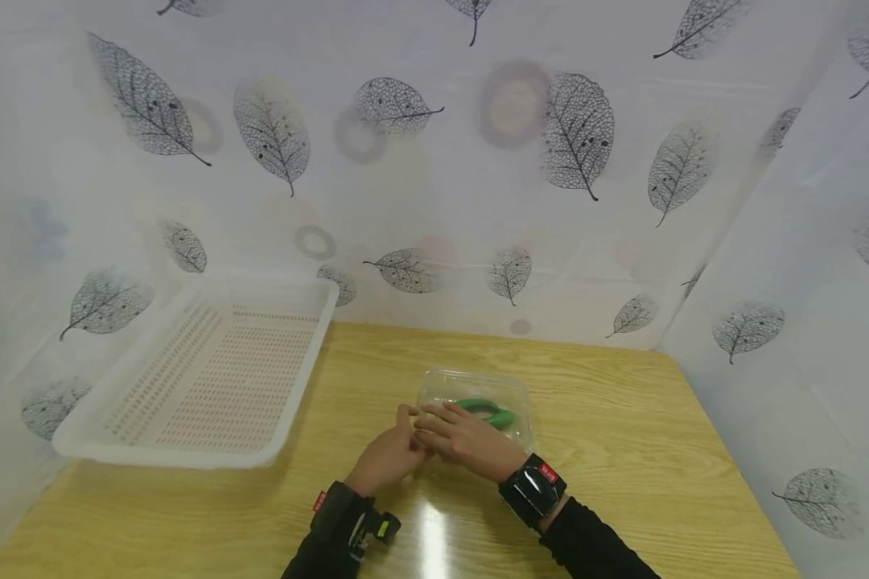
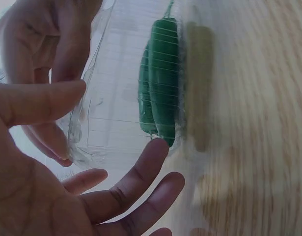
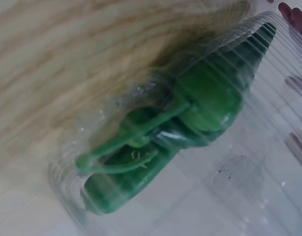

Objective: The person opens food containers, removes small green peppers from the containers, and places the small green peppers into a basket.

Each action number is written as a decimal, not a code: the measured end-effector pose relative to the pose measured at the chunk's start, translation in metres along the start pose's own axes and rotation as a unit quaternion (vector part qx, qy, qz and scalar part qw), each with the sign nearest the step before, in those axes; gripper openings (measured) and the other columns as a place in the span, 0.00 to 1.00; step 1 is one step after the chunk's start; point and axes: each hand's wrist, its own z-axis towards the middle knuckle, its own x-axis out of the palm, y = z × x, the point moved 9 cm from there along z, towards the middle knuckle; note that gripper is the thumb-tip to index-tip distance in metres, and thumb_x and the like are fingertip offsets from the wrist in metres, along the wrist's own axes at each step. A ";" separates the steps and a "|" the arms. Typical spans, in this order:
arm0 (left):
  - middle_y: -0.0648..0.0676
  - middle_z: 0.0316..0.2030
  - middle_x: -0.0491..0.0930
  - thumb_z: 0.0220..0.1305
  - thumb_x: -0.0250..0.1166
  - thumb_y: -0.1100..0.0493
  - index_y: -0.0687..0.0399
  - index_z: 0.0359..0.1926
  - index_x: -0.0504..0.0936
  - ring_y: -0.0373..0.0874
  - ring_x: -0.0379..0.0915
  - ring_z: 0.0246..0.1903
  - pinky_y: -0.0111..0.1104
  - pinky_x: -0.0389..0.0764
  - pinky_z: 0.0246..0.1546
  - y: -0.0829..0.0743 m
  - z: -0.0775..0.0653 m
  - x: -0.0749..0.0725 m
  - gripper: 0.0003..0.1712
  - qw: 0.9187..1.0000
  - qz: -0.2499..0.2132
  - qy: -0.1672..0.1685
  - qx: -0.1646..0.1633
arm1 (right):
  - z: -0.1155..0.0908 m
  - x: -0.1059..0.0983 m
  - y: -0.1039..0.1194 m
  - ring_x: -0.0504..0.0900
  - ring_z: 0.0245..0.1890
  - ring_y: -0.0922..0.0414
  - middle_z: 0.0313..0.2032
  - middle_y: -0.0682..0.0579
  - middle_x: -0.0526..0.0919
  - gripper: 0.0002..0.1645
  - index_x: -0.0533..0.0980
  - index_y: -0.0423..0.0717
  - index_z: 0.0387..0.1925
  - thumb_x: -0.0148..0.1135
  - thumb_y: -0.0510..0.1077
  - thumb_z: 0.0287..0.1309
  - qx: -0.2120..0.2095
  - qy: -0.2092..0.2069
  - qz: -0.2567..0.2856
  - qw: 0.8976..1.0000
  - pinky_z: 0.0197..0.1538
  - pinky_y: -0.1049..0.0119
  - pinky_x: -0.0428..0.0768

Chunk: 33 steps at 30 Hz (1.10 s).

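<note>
A clear plastic box (image 1: 517,386) stands on the wooden table, with green peppers (image 2: 163,78) inside. Through its ribbed wall in the right wrist view, the peppers (image 3: 205,103) show their long stems. Reaching over the box's near left corner, my right hand (image 1: 471,438) holds its edge with bent fingers, seen at the upper left of the left wrist view. My left hand (image 1: 389,458) is at the same corner. Its thumb (image 2: 62,98) touches the box's edge, while its loosely extended fingers (image 2: 136,189) lie along the near side. In the head view the hands overlap, hiding that corner.
A white perforated plastic basket (image 1: 290,426) stands at the left of the table (image 1: 594,466), by the back wall covering. That covering (image 1: 434,185) is white with printed leaves and also closes off both sides. Black straps with devices (image 1: 532,490) sit on both wrists.
</note>
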 end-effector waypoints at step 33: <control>0.54 0.26 0.70 0.63 0.47 0.62 0.66 0.57 0.49 0.41 0.64 0.19 0.29 0.62 0.18 0.005 0.000 0.011 0.25 0.996 -0.058 0.059 -0.009 | -0.001 0.005 0.004 0.72 0.62 0.52 0.57 0.52 0.76 0.26 0.77 0.49 0.51 0.67 0.46 0.46 -0.014 0.012 -0.014 1.000 0.64 0.55 0.70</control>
